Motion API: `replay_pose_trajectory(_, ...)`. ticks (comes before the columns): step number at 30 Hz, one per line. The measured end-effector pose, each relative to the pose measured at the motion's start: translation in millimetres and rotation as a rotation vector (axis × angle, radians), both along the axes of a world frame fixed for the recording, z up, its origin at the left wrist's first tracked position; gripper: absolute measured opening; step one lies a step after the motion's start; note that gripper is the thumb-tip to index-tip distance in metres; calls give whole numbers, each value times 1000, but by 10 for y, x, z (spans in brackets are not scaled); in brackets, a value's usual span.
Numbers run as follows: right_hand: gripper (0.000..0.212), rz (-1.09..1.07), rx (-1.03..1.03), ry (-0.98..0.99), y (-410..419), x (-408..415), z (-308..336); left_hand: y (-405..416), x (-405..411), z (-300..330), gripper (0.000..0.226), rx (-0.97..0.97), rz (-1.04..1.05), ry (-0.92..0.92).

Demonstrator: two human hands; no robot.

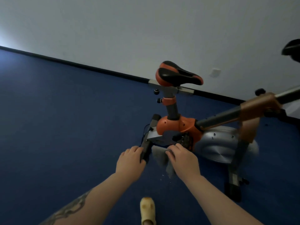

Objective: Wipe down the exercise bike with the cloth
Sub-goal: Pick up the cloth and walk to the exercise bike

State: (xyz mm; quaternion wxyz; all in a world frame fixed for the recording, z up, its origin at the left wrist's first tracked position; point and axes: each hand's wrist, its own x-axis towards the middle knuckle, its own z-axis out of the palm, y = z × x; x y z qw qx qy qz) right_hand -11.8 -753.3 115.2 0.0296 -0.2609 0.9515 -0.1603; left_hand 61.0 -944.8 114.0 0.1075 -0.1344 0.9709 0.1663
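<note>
An orange, grey and silver exercise bike (177, 124) stands on blue carpet, its black-and-orange saddle (178, 75) at the top. My left hand (131, 161) grips the black end of the rear floor bar (146, 150). My right hand (183, 159) holds a grey cloth (159, 155) low against the frame, just under the orange housing. Part of the cloth hangs below my fingers.
The silver flywheel cover (217, 143) and front support leg (235, 176) lie to the right. A white wall with a black skirting (81, 64) runs behind. My yellow shoe (147, 210) shows at the bottom. A black handlebar end (292, 49) pokes in at the upper right.
</note>
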Motion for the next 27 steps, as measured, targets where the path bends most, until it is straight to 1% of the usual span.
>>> replay_pose_trajectory(4, 26, 1, -35, -24, -708, -453, 22, -722, -391, 32, 50, -39, -11, -16)
replay_pose_trajectory(11, 22, -26, -102, -40, -1911, -1159, 130, -1854, -1015, 68, 52, -10, 14, 5)
replay_pose_trajectory(14, 23, -57, -71, -30, -2464, -1478, 63, -2416, -1384, 9, 52, -9, -13, 11)
replay_pose_trajectory(17, 23, -136, -58, -22, -2997, -1766, -8, -3012, -1793, -21, 52, -8, -84, 14)
replay_pose_trajectory(19, 21, -228, -82, -11, -3293, -1933, -36, -3409, -2085, -1, 51, -9, -133, 6)
replay_pose_trajectory(22, 19, -340, -92, -29, -3663, -2167, -51, -3961, -2560, 47, 51, -64, -211, 8)
replay_pose_trajectory(24, 19, -395, -91, -56, -3847, -2314, -22, -4212, -2866, 64, 51, -70, -243, -22)
replay_pose_trajectory(27, 21, -463, -70, -63, -4028, -2553, 0, -4380, -3313, 59, 51, -59, -316, -50)
